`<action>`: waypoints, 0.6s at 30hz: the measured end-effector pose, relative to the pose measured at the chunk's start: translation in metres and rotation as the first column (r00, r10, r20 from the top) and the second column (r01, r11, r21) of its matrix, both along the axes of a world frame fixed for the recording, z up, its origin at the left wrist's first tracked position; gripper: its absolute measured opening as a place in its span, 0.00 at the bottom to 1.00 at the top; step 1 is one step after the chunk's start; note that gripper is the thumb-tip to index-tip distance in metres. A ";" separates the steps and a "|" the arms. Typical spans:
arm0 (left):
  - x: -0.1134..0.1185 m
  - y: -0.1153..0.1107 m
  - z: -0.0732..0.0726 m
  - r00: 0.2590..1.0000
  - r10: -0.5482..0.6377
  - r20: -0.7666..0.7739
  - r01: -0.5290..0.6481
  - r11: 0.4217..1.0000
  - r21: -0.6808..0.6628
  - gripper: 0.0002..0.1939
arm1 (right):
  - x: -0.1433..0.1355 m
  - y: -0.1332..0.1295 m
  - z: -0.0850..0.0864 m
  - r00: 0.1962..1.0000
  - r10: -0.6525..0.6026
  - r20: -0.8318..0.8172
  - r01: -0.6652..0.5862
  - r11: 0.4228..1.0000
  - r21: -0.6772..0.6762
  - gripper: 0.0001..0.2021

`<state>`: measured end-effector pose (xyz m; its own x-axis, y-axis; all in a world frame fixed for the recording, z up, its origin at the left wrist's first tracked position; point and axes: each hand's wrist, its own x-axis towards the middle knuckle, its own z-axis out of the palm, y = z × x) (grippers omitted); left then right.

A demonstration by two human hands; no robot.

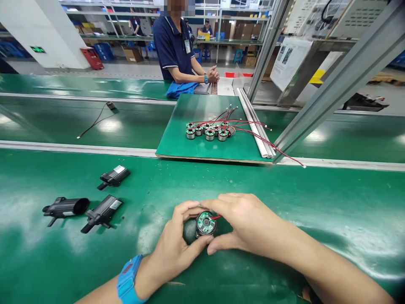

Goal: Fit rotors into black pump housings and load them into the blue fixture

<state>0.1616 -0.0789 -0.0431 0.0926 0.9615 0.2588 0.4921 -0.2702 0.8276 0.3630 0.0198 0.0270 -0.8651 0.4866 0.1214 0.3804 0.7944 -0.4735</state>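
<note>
A small round motor with a green circuit board on top and a red wire is between my two hands, above the green bench. My left hand curls its fingers and thumb around the motor's left side. From the right, my right hand closes on it, with fingertips at the far edge and thumb at the near edge. The motor's underside is hidden. Several similar motors with red and black wires stand on a raised green board farther ahead.
Black plastic housings lie to the left on the bench. White tubes lie along the board's right edge, near a slanted metal post. On the conveyor lies a single wired part. Across it stands a person with hands together.
</note>
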 end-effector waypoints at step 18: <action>-0.010 -0.001 0.018 0.899 -0.106 -0.426 0.223 0.946 0.236 0.15 | -0.004 -0.009 -0.010 0.997 0.078 -0.008 -0.075 0.982 0.176 0.17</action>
